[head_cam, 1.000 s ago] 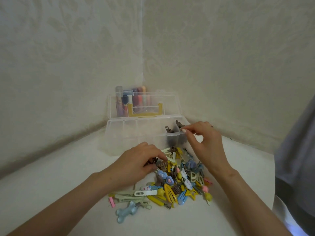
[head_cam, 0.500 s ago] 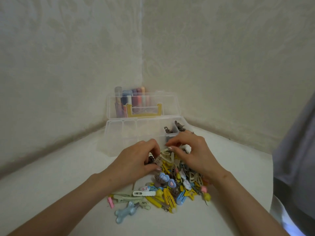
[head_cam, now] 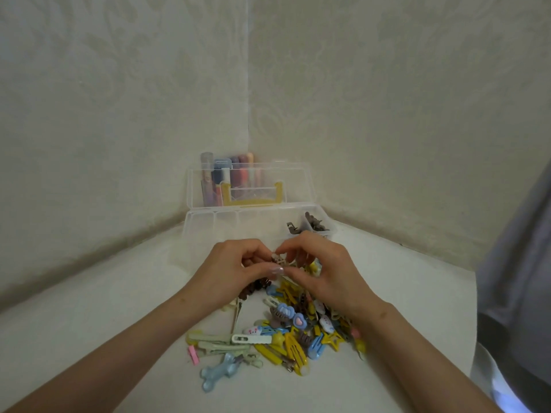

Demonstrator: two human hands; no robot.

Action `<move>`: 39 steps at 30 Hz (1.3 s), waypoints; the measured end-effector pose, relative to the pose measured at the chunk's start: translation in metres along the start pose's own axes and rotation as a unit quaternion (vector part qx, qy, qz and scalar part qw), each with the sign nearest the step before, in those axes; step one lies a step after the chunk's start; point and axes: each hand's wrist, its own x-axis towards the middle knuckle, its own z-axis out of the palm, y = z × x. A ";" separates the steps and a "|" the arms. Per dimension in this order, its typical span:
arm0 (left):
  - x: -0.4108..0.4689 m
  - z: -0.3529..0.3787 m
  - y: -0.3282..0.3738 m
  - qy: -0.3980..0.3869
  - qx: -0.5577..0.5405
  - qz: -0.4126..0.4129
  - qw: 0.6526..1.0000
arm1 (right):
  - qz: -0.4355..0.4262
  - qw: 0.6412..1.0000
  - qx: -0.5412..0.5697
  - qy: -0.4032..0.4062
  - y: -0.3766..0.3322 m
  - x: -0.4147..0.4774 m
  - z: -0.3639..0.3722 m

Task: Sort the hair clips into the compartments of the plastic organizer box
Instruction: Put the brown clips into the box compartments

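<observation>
- Low centre of the frame: your pile of hair clips (head_cam: 286,338) lies on the tabletop (head_cam: 119,323), long axes pointing every way.
- Above it, your left hand (head_cam: 229,272) and right hand (head_cam: 325,275) together pinch one small clip (head_cam: 278,259); its axis is unclear.
- Beyond, the organizer box (head_cam: 208,231) stands open, brown clips (head_cam: 313,223) in its right-end compartments.

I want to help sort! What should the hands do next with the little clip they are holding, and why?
Probably lift the small brown clip, pinched between the left hand and right hand, to the organizer box and drop it in the right-end compartment, since brown clips already sit there while the other compartments look empty.
</observation>
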 end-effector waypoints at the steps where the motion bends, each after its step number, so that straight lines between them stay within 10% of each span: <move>1: 0.000 0.000 0.001 0.005 0.002 0.001 1.000 | 0.004 1.000 -0.005 -0.003 0.000 0.000 0.000; 20: -0.007 -0.008 -0.005 -0.049 0.390 0.059 0.918 | 0.012 0.967 -0.245 0.076 0.007 0.050 0.001; 39: -0.008 0.000 -0.014 -0.017 0.320 0.097 0.942 | 0.080 0.980 -0.120 0.140 0.029 0.004 -0.017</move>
